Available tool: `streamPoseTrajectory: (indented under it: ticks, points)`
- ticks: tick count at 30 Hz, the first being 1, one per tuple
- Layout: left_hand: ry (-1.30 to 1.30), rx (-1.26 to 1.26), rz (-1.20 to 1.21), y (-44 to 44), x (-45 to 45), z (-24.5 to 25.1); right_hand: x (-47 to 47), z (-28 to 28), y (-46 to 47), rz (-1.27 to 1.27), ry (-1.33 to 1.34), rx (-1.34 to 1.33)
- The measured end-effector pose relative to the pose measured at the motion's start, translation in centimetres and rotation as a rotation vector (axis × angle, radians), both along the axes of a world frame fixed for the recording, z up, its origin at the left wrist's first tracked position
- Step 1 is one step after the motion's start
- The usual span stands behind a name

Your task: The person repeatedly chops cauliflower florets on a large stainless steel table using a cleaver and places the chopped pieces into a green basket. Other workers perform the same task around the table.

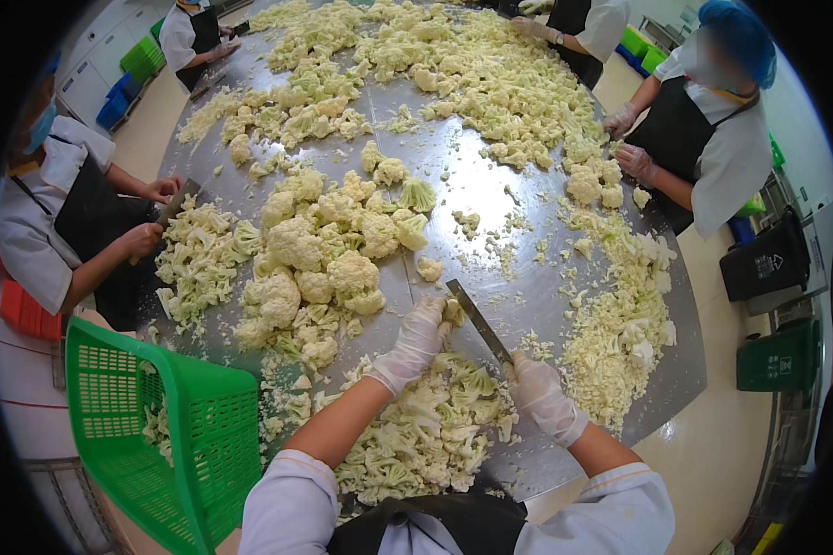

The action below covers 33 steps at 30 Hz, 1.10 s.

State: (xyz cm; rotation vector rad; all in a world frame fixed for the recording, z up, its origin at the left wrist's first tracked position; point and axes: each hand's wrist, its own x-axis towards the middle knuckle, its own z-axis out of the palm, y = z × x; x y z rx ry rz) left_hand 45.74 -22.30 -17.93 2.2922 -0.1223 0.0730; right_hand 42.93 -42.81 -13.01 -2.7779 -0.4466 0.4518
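My gloved left hand (414, 341) is closed around a small cauliflower piece (453, 312) at the middle of the steel table (486, 257). Just right of it, my gloved right hand (543, 399) grips the handle of a knife (479, 318), its dark blade slanting up and left toward that piece. Beneath and between my forearms lies a heap of cut cauliflower florets (416, 444). Larger cauliflower chunks (298, 243) are piled beyond my left hand, and a single floret (429, 269) sits apart near the blade's tip.
A green plastic basket (225, 423) with some florets inside stands tilted at the left. Fine cauliflower crumbs (611, 347) cover the right side, and a long heap (486, 76) spans the far side. Several co-workers stand around the table; the one at left holds a cleaver (179, 201).
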Motion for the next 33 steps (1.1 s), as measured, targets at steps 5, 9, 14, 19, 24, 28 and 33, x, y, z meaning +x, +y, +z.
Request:
streamPoseTrajectory:
  ticks: [5,9,14,19,24,28,33]
  points:
    - [-0.097,0.021,0.036,-0.2,0.2,-0.4,0.3,0.5,-0.4,0.017,0.018,-0.024]
    - [-0.103,-0.013,0.025,0.0,-0.1,-1.0,0.2,0.3,-0.1,0.055,0.061,-0.087]
    - [-0.138,0.129,0.059,0.4,0.2,-1.2,1.6,-1.4,1.4,0.082,0.116,-0.167]
    - [-0.16,0.18,0.132,0.4,-0.2,-1.2,3.5,-1.9,2.0,0.121,0.137,-0.08]
    - [-0.119,0.132,0.161,0.4,-0.5,-1.5,3.2,-0.4,1.1,0.044,0.105,-0.043]
    - [-0.111,0.117,0.181,0.6,-0.5,-1.8,2.4,0.4,0.6,0.09,0.139,-0.032]
    - [-0.18,0.021,0.134,0.6,-0.5,-2.0,3.0,-0.3,1.4,0.098,0.206,-0.02]
